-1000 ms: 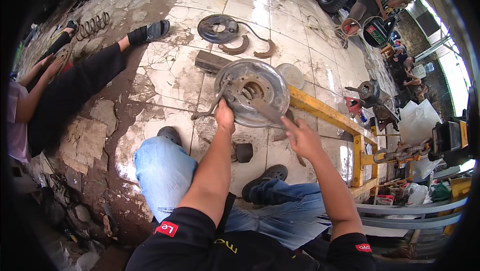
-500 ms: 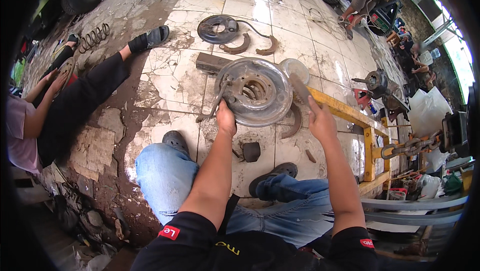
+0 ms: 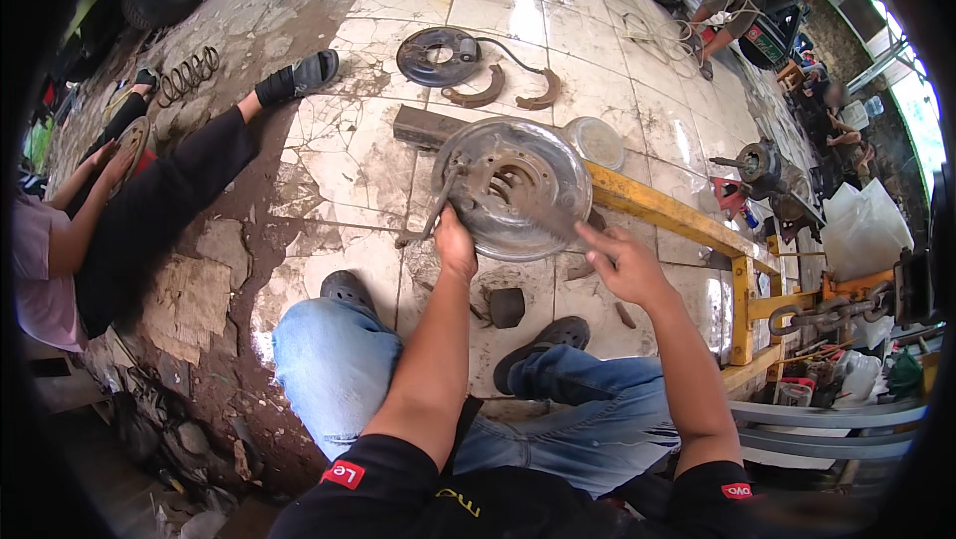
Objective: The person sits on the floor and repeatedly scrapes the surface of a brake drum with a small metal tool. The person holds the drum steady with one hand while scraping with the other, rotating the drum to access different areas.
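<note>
A round metal brake backing plate (image 3: 566,166) tilts over the tiled floor in front of me. My left hand (image 3: 456,245) is closed on its lower left rim, next to a bent rod (image 3: 438,209) attached there. In my right hand (image 3: 629,268) is a brush (image 3: 550,224), smeared by motion, lying across the plate's lower right face. Behind the plate are a rectangular metal block (image 3: 422,127) and a round, shallow, pale dish (image 3: 599,144). A dark cup-shaped piece (image 3: 506,307) sits below, between my feet.
Farther off lie a second backing plate (image 3: 414,69) with a cable and two curved brake shoes (image 3: 480,91). A yellow metal frame (image 3: 687,217) and a chain (image 3: 835,311) stand right. At left, a person's leg (image 3: 184,171) stretches out near a coil spring (image 3: 189,75).
My right hand has swept the brush left and down, from beside the plate's right edge onto its face. The plate has shifted slightly right and down with my left hand still gripping it.
</note>
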The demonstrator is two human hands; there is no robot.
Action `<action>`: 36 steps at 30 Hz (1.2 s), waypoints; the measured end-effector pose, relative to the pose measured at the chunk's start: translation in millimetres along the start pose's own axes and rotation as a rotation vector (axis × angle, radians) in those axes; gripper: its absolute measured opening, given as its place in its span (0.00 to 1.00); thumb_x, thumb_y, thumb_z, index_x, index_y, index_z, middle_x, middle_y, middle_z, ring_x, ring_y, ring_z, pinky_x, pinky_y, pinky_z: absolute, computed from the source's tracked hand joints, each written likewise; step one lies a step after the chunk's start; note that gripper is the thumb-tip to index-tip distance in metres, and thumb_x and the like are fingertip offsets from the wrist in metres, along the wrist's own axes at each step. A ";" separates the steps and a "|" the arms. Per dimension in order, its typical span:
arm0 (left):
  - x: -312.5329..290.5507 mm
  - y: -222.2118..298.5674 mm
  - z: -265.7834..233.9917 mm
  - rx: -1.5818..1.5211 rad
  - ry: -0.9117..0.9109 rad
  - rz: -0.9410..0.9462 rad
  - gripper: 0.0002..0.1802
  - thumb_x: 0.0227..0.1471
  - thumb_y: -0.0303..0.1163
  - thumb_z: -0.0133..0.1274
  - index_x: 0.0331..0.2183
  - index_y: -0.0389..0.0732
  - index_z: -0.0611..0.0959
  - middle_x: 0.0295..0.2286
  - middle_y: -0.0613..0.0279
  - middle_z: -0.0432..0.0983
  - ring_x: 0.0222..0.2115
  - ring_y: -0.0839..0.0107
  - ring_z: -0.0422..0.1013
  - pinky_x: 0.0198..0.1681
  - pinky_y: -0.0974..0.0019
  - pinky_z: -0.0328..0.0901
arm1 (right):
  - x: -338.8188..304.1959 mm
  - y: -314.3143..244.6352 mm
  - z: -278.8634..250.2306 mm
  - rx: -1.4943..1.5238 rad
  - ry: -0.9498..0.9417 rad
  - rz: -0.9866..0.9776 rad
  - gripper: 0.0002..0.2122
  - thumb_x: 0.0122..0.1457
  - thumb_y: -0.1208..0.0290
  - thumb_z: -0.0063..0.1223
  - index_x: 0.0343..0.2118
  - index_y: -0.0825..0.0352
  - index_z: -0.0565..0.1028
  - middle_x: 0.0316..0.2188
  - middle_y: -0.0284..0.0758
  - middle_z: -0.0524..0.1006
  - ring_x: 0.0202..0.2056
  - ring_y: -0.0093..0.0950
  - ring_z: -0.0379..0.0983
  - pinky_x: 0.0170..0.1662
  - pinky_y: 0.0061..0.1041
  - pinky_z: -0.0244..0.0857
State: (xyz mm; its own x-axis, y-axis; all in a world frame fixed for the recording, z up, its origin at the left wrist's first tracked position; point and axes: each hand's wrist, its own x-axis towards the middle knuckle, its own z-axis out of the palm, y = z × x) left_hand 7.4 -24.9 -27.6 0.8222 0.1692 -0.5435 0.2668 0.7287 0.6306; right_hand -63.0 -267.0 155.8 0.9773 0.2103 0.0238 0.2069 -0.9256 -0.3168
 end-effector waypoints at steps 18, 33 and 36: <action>-14.9 7.3 11.3 0.005 -0.001 0.006 0.36 0.66 0.52 0.39 0.61 0.30 0.63 0.58 0.52 0.63 0.58 0.61 0.62 0.62 0.60 0.56 | 17.5 63.9 106.0 0.996 -0.455 0.951 0.14 0.61 0.66 0.55 0.47 0.68 0.72 0.26 0.32 0.72 0.21 0.22 0.66 0.20 0.25 0.61; -10.9 11.5 4.9 -0.015 0.007 -0.018 0.33 0.67 0.51 0.36 0.62 0.36 0.64 0.58 0.54 0.64 0.57 0.59 0.63 0.62 0.57 0.58 | 17.8 116.3 246.5 -0.141 -0.343 0.681 0.34 0.54 0.55 0.61 0.64 0.52 0.62 0.64 0.42 0.59 0.66 0.45 0.52 0.62 0.49 0.54; -15.5 14.5 16.1 -0.020 -0.045 -0.019 0.33 0.67 0.51 0.36 0.62 0.36 0.64 0.58 0.54 0.64 0.57 0.60 0.63 0.62 0.57 0.58 | -5.4 111.0 293.3 -0.095 -0.376 0.266 0.38 0.52 0.56 0.63 0.65 0.52 0.59 0.61 0.45 0.60 0.63 0.46 0.58 0.62 0.49 0.57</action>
State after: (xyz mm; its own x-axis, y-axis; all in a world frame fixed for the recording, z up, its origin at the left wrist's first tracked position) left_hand 6.6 -27.7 -1.1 0.8388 0.1253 -0.5298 0.2731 0.7450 0.6086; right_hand -58.3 -278.7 -157.6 0.9167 0.0453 -0.3971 -0.0280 -0.9838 -0.1768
